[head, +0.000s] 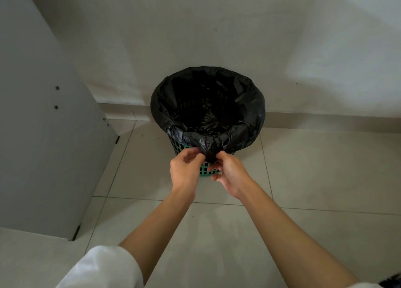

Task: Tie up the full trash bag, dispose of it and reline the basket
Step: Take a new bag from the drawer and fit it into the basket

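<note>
Reaching forward with both arms, the left hand (pixel 184 170) and right hand (pixel 230 175) pinch a bunched knot of the black trash bag (pixel 208 105) with curled fingers (pixel 196 155). It lines the green basket (pixel 205 169) on the tiled floor (pixel 325 179) by the wall.

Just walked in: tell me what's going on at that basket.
A person is relining the green basket on the tiled floor. A black bag sits open inside it, folded over the rim. The left hand and right hand pinch a gathered bunch of it at the near rim, apparently snugging the slack.
</note>
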A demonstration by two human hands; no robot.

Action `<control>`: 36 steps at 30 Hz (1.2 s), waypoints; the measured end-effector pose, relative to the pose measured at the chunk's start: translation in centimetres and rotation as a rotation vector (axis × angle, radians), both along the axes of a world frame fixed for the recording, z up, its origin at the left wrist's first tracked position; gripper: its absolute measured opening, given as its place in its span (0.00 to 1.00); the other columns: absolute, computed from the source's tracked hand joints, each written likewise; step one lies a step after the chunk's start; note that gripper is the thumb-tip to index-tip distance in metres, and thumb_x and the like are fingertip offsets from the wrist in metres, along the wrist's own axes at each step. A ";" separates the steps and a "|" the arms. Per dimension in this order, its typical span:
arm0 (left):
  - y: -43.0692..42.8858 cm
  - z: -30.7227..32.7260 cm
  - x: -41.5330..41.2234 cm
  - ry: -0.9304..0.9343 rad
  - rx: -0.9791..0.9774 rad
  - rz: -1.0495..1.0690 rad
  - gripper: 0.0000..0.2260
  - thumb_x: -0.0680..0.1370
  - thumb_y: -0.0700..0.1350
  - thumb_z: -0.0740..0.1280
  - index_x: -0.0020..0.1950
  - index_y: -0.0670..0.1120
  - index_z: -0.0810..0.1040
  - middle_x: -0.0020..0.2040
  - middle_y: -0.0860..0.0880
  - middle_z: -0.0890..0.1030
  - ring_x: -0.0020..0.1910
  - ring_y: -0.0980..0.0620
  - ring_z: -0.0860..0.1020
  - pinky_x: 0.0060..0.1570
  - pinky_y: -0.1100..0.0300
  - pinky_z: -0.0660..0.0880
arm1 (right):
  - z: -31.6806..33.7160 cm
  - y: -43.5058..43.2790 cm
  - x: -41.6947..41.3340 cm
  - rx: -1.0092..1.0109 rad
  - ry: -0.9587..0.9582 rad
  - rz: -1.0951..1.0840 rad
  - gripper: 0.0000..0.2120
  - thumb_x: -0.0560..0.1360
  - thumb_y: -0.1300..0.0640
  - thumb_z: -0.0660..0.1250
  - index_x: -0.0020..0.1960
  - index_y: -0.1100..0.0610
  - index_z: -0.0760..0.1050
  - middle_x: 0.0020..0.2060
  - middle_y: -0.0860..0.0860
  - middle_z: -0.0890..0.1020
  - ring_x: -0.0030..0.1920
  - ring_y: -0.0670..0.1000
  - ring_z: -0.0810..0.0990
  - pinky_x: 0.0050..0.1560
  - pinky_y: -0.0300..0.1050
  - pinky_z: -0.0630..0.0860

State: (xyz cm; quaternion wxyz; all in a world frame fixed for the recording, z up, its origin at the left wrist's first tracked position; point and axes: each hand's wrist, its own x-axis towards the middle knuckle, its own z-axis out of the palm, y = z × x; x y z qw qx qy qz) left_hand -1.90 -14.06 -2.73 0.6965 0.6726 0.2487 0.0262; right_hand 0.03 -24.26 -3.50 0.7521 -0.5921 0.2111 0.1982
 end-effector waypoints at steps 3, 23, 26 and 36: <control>0.2 0.1 -0.1 -0.026 0.001 -0.121 0.08 0.71 0.39 0.73 0.47 0.48 0.80 0.42 0.54 0.83 0.43 0.60 0.80 0.39 0.73 0.75 | 0.0 0.0 -0.4 0.015 -0.047 0.026 0.08 0.79 0.62 0.57 0.47 0.59 0.74 0.38 0.52 0.77 0.34 0.47 0.72 0.30 0.41 0.66; -0.3 1.1 0.7 0.069 -0.084 -0.259 0.03 0.75 0.41 0.69 0.45 0.46 0.83 0.42 0.54 0.83 0.44 0.61 0.78 0.43 0.67 0.69 | 0.6 1.8 -1.6 -0.112 -0.122 -0.415 0.08 0.75 0.54 0.68 0.39 0.55 0.79 0.40 0.54 0.84 0.45 0.52 0.83 0.52 0.47 0.79; -0.4 1.3 0.5 0.027 -0.021 -0.311 0.05 0.77 0.41 0.68 0.46 0.49 0.83 0.43 0.55 0.83 0.44 0.64 0.78 0.42 0.69 0.69 | 1.4 1.6 -1.3 0.007 -0.130 -0.428 0.05 0.75 0.61 0.68 0.41 0.59 0.80 0.42 0.56 0.84 0.46 0.53 0.83 0.46 0.39 0.79; 4.4 2.9 4.2 -0.626 1.395 -0.488 0.16 0.78 0.56 0.57 0.55 0.49 0.80 0.52 0.52 0.79 0.57 0.52 0.72 0.57 0.53 0.68 | 1.9 1.0 -0.4 0.107 -0.159 -0.428 0.08 0.75 0.69 0.65 0.45 0.58 0.78 0.41 0.48 0.82 0.47 0.49 0.81 0.49 0.38 0.76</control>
